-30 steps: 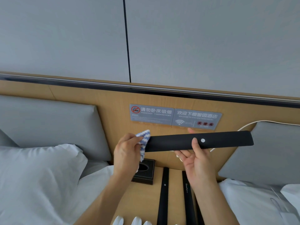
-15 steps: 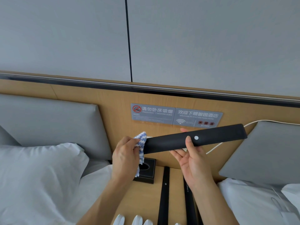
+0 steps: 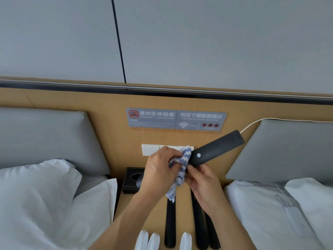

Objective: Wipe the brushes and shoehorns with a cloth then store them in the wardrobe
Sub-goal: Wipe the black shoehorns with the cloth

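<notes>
left hand (image 3: pixel 158 170) has slid the gripped cloth (image 3: pixel 180 165) up the shoehorn (image 3: pixel 216 150) beside the pinching right hand (image 3: pixel 203 183).

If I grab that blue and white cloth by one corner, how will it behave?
Probably floppy: the cloth bunches in the left hand and its loose end droops. Likely light too. It seems to wrap easily round the black shoehorn, so it should not slide off.

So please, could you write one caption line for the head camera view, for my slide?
Left hand wipes a long black plastic shoehorn with a blue-and-white woven cloth while the right hand holds it.
</notes>
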The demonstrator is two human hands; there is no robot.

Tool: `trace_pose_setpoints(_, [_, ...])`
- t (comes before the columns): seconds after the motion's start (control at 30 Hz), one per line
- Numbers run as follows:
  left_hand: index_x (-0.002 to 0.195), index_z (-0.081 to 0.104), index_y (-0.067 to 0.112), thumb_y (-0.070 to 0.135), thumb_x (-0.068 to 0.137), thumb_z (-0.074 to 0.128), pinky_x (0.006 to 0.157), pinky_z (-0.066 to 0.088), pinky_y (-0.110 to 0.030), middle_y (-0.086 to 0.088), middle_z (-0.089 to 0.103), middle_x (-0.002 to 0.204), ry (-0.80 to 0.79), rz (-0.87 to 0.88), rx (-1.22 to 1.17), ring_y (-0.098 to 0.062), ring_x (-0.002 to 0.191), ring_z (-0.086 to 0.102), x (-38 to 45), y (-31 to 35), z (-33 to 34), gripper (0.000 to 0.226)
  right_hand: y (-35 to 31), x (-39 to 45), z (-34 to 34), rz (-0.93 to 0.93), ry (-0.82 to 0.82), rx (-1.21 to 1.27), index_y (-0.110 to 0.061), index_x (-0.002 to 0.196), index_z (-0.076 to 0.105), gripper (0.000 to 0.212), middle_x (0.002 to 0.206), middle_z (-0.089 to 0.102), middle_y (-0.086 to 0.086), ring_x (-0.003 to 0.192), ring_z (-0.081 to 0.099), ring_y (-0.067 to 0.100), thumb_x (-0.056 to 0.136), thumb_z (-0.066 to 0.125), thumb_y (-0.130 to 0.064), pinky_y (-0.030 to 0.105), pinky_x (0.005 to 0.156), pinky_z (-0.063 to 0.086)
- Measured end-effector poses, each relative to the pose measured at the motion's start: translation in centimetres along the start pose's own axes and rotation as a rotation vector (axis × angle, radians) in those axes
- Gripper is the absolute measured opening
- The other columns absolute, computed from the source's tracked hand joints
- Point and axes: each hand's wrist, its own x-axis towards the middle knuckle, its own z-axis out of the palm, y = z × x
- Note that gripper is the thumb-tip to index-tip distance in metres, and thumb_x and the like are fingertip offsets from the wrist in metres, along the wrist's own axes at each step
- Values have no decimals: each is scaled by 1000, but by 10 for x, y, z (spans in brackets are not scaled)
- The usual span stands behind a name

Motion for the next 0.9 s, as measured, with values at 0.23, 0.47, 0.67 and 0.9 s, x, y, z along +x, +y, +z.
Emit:
trace_pose_setpoints(0.23, [97,72,16,0,80,69,71,42,-6,8,67,91,-146,31,-52,-3,79,59,-11,-1,26,23,0,-28,-41,-104,6,-233,-21,118,70,29,122,71,12,118,67,28,95,59,-6,35,93,57])
trace_pose_setpoints(0.47, [99,71,18,2,80,72,73,44,-3,16,66,92,-131,-66,-80,5,89,60,-25,-31,45,26,-5,-63,-95,-106,310,-421,-17,120,65,32,112,74,-2,111,70,20,90,71,-7,36,87,61])
trace_pose_setpoints(0.67, [102,68,26,6,81,72,70,41,2,28,59,90,-131,-225,-46,13,92,57,-47,-68,56,29,15,-78,-148,-10,664,-505,-30,106,68,21,98,76,-7,95,74,14,87,77,-26,43,89,61])
trace_pose_setpoints(0.9, [106,67,29,12,84,72,64,40,-2,29,57,90,-188,-368,38,14,84,57,-86,-109,67,28,70,-49,-212,296,698,-862,-27,105,59,27,106,74,8,102,70,29,88,74,-41,52,99,54])
